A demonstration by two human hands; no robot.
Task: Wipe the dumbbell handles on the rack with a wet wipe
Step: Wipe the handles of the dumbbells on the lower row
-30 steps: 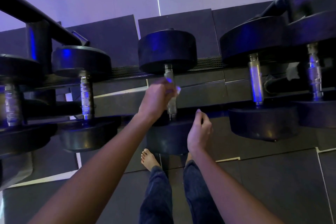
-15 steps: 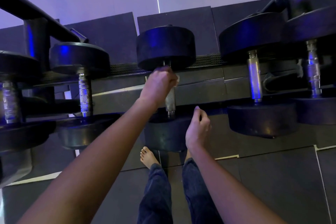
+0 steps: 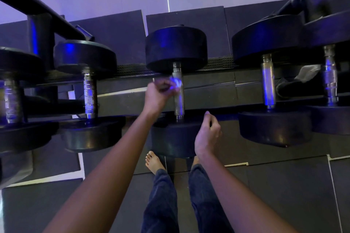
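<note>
Head view, looking down: the left hand [image 3: 158, 93] has its fingers curled round a crumpled pale wet wipe [image 3: 175, 82], blurred and tinted blue by the light, held against the left side of the upper part of a knurled steel handle [image 3: 179, 100]. That handle belongs to the middle black dumbbell [image 3: 176, 47], whose thick round rubber heads sit one at the far end and one at the near end. It lies across the dark flat metal rails of the rack [image 3: 208, 96]. The right hand [image 3: 208, 134] hangs loosely curled and holds nothing, just beside the near head's right edge; whether it touches is unclear. Neighbouring dumbbells with ridged, shiny steel grips [image 3: 90, 96] flank it on both sides. A bare foot [image 3: 153, 161] stands on matte dark floor mats [image 3: 284, 185] below.
</note>
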